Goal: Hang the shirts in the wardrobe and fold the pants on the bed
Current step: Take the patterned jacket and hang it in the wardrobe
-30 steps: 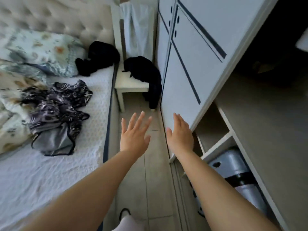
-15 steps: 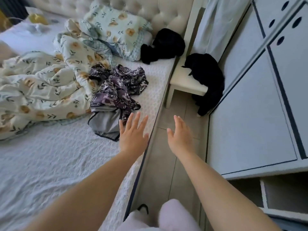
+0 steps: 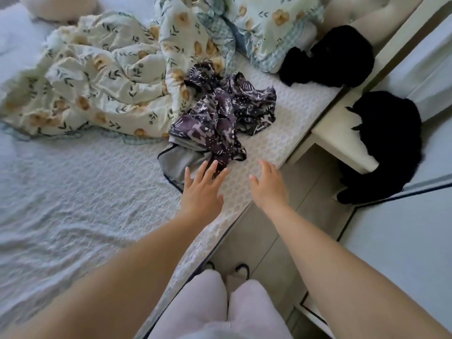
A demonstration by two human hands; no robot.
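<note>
Head view: near the bed (image 3: 73,192) edge, the left hand (image 3: 201,192) and right hand (image 3: 269,189) hover flat, each grip spread and holding nothing. The left fingertips (image 3: 212,167) reach the grey end of the patterned garment (image 3: 220,121), perhaps touching it. That crumpled heap runs from this grey end away toward the pillow (image 3: 269,25), roughly along the bed edge. A floral duvet (image 3: 97,77) crowds its left side. Beyond, a black garment (image 3: 330,57) lies by the pillow, and a black heap (image 3: 389,143) sits on the stool (image 3: 337,128).

Single view: wide-angle camera on my head. Faces forward and down across bed (image 3: 73,204); floor (image 3: 269,253) and wardrobe (image 3: 403,241) at right. Close: left hand (image 3: 201,192), right hand (image 3: 267,189) mid-frame, legs (image 3: 220,311) at bottom edge.
</note>
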